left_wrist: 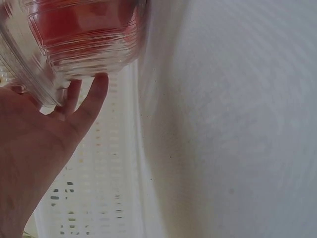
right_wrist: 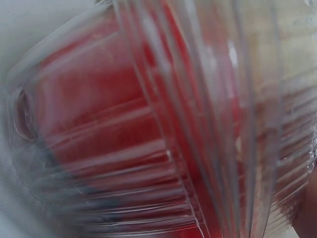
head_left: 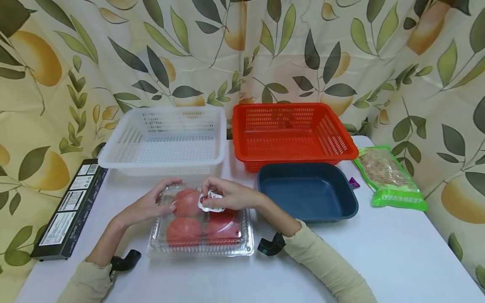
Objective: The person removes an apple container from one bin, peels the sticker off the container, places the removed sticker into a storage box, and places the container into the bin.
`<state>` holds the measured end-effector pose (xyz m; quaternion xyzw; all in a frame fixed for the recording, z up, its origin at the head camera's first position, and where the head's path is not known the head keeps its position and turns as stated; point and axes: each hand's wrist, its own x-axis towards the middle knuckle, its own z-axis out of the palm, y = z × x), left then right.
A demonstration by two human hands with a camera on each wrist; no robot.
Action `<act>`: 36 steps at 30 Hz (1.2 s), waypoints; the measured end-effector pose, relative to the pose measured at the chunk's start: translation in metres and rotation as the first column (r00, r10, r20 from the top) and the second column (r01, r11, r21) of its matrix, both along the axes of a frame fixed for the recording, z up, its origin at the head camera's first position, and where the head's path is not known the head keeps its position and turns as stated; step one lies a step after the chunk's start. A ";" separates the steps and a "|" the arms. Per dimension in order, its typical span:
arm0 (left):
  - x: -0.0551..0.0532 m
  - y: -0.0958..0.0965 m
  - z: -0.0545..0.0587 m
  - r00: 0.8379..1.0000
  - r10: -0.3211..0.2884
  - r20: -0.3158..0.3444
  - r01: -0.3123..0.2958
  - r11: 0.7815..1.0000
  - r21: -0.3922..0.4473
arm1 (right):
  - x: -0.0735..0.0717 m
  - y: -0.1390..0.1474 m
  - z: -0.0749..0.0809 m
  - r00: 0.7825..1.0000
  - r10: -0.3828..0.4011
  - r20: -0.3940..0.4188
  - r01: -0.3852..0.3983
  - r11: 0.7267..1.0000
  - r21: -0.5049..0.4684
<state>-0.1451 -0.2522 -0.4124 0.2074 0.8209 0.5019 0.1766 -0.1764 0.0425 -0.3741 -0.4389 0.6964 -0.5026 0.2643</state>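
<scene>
Clear fruit container (head_left: 201, 251): set beneath the right hand (head_left: 232, 194), gripped at its edge by the left hand (head_left: 147, 206), seemingly for steadiness. White slip (head_left: 206, 208): pinched in the right hand.

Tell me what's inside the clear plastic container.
At least three red, round, tomato-like fruits show inside the clear plastic container. The right hand and the white scrap it pinches hide part of the contents toward the far side.
</scene>
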 end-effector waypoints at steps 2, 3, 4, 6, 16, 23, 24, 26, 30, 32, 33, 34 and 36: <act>0.000 0.000 -0.001 1.000 -0.005 0.007 0.005 1.000 0.004 | 0.000 0.000 -0.001 1.000 -0.014 -0.016 0.014 1.000 -0.005; -0.001 0.000 -0.001 1.000 -0.007 0.007 0.007 1.000 0.003 | 0.000 0.000 -0.001 1.000 -0.019 -0.023 0.019 1.000 -0.008; -0.001 0.000 -0.002 1.000 -0.008 0.006 0.008 1.000 0.003 | 0.000 0.000 -0.001 0.999 -0.024 -0.029 0.024 1.000 -0.010; -0.001 -0.001 -0.002 1.000 -0.010 0.006 0.010 1.000 -0.002 | 0.001 0.000 -0.001 0.999 -0.028 -0.029 0.027 1.000 -0.013; 0.000 -0.002 -0.002 1.000 -0.014 -0.006 0.014 1.000 0.000 | 0.004 0.001 0.003 0.999 -0.030 -0.014 0.029 0.998 -0.061; 0.000 -0.001 0.000 1.000 -0.018 0.019 0.017 1.000 0.025 | 0.012 0.026 0.030 1.000 -0.026 -0.013 0.024 0.993 -0.113; 0.000 -0.002 0.000 1.000 -0.018 0.020 0.018 0.999 0.027 | 0.012 0.031 0.035 0.999 -0.034 -0.018 0.032 0.993 -0.115; 0.001 -0.002 0.000 1.000 -0.018 0.016 0.017 1.000 0.025 | 0.012 0.042 0.042 0.997 -0.059 -0.052 0.055 0.995 -0.088; 0.001 -0.002 0.000 1.000 -0.018 0.008 0.018 1.000 0.018 | 0.007 0.064 0.047 0.985 -0.078 -0.156 0.085 0.996 0.039; 0.001 -0.002 0.001 1.000 -0.016 0.001 0.016 1.000 0.011 | 0.004 0.076 0.047 0.977 -0.068 -0.201 0.092 0.989 0.113; 0.000 -0.002 0.001 1.000 -0.013 -0.003 0.013 1.000 0.006 | 0.003 0.082 0.046 0.973 -0.066 -0.219 0.100 0.984 0.149; 0.000 -0.002 0.001 1.000 -0.011 -0.006 0.011 1.000 0.003 | 0.001 0.089 0.044 0.971 -0.065 -0.230 0.108 0.978 0.181; 0.000 -0.001 0.001 1.000 -0.011 -0.007 0.011 1.000 -0.003 | -0.001 0.103 0.043 0.967 -0.075 -0.243 0.135 0.961 0.239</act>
